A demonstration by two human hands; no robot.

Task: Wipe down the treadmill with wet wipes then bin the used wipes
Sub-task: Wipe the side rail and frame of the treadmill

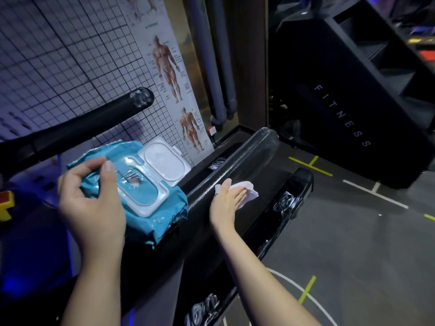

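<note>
While left hand (90, 203) holds wipes pack (150, 191), wipe (247, 188) under right hand (227, 200), on treadmill rail (235, 165)

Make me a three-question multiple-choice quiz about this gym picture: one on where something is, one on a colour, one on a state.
1. Where is the white wipe?
A. Under the right hand, on the black treadmill
B. On the floor
C. Inside the pack

2. What colour is the wipes pack?
A. Red
B. Teal
C. Yellow

3. How is the pack's lid?
A. Taped shut
C. Torn off
B. Flipped open

Answers:
1. A, the right hand's palm presses the wipe flat on the treadmill's glossy black surface.
2. B, the wrapper held by the left hand is teal with a white frame.
3. B, the white lid stands hinged back from the opening.
</note>
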